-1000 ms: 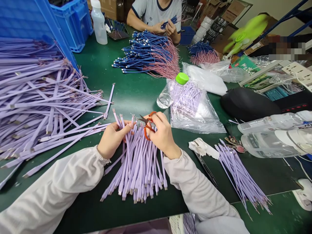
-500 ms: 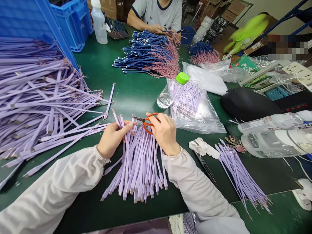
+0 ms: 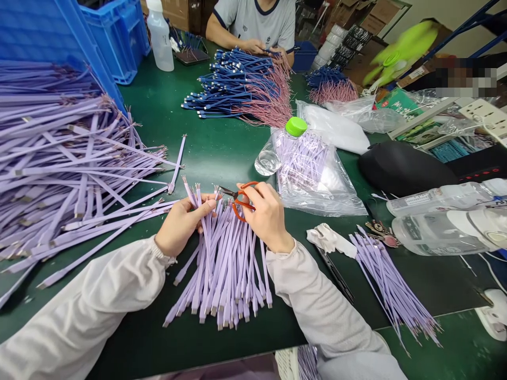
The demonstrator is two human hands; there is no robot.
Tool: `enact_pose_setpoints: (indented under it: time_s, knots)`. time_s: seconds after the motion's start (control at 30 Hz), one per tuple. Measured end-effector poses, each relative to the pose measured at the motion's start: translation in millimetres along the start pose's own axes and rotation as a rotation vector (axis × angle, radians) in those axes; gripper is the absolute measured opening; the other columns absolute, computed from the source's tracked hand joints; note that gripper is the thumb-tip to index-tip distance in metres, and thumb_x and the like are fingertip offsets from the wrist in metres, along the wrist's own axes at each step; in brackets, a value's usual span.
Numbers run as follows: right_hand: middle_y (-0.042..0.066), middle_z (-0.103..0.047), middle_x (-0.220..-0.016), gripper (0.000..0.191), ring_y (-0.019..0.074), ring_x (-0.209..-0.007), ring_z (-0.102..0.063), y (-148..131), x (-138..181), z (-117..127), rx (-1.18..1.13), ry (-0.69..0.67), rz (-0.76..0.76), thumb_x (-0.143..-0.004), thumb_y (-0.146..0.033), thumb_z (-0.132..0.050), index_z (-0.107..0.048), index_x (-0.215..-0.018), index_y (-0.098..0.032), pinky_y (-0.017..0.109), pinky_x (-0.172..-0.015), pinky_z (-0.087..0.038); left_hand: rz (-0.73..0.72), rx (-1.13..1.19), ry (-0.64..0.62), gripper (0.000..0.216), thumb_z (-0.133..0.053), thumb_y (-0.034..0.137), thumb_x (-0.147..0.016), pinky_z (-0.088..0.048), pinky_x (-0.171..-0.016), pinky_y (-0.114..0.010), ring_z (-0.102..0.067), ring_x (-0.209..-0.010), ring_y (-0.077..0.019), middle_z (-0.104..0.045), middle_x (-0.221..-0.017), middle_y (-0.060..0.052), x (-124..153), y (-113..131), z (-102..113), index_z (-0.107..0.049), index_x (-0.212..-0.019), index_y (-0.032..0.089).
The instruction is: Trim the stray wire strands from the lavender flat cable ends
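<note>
A fanned bundle of short lilac flat cables (image 3: 225, 264) lies on the green table in front of me, bare wire ends pointing away. My left hand (image 3: 184, 221) is closed around the upper part of the bundle, thumb and fingers pinching a few cable ends. My right hand (image 3: 266, 215) grips small orange-handled scissors (image 3: 237, 198), their blades at the cable tips beside my left fingers.
A big heap of long lilac cables (image 3: 67, 163) fills the left, with blue crates (image 3: 114, 37) behind. A plastic bag of cables (image 3: 312, 174) and a green-capped bottle (image 3: 277, 148) lie ahead. Another lilac bundle (image 3: 392, 285) is at right. A person (image 3: 253, 24) opposite handles blue cables (image 3: 237, 84).
My right hand shifted the scissors slightly, blades moving left towards the cable tips. My left hand re-gripped the bundle. The person opposite lowered their hands onto the blue cables.
</note>
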State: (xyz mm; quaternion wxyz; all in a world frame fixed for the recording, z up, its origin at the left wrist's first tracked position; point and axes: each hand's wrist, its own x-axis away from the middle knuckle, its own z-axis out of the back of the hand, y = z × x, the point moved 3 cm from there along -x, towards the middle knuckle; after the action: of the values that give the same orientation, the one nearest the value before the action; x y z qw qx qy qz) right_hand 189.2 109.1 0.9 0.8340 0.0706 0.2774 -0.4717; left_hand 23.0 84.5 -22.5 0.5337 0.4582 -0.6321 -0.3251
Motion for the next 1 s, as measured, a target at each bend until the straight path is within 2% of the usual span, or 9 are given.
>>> enact_pose_setpoints:
  time_s: [0.3, 0.6, 0.83, 0.9, 1.0]
  knots:
    - [0.007, -0.057, -0.083, 0.028, 0.021, -0.078, -0.051, 1, -2, 1, 0.043, -0.083, 0.061, -0.08, -0.007, -0.053, -0.066, -0.103, -0.015, 0.033, -0.071, -0.046, -0.017, -0.044, 0.015, 0.047, -0.073, 0.049, -0.061, -0.029, -0.036, -0.016, -0.041, -0.042, -0.0058, -0.061, -0.057, 0.0, 0, 0, 1, -0.063, -0.088, 0.012]
    - [0.007, -0.059, -0.088, 0.029, 0.0208, -0.081, -0.052, 3, -5, 6, 0.075, -0.187, 0.082, -0.081, -0.006, -0.051, -0.064, -0.104, -0.016, 0.032, -0.071, -0.045, -0.092, -0.205, 0.05, 0.037, -0.064, 0.044, -0.066, -0.028, -0.036, -0.019, -0.037, -0.037, -0.006, -0.059, -0.058, 0.001, 3, 4, -2, -0.063, -0.088, 0.014]
    - [0.004, -0.058, -0.08, 0.02, 0.0171, -0.073, -0.053, 9, -5, 5, 0.061, -0.329, 0.101, -0.081, -0.009, -0.057, -0.066, -0.096, -0.019, 0.027, -0.064, -0.042, -0.17, -0.218, 0.055, 0.028, -0.066, 0.043, -0.066, -0.032, -0.044, -0.022, -0.044, -0.046, -0.01, -0.056, -0.056, 0.003, 6, 5, -5, -0.064, -0.076, 0.017]
    - [0.002, -0.058, -0.076, 0.017, 0.016, -0.071, -0.054, 12, -3, 3, 0.048, -0.319, 0.087, -0.082, -0.011, -0.058, -0.066, -0.093, -0.02, 0.026, -0.061, -0.04, -0.155, -0.224, 0.046, 0.028, -0.066, 0.043, -0.066, -0.032, -0.045, -0.022, -0.045, -0.048, -0.0103, -0.056, -0.058, 0.002, 6, 5, -5, -0.065, -0.076, 0.017]
    - [0.003, -0.062, -0.076, 0.014, 0.016, -0.072, -0.058, 14, -2, 1, -0.024, -0.181, 0.011, -0.084, -0.013, -0.055, -0.066, -0.089, -0.019, 0.025, -0.061, -0.042, -0.081, -0.201, -0.002, 0.035, -0.07, 0.042, -0.064, -0.034, -0.046, -0.022, -0.046, -0.051, -0.0102, -0.059, -0.065, 0.001, 4, 4, -3, -0.068, -0.086, 0.015]
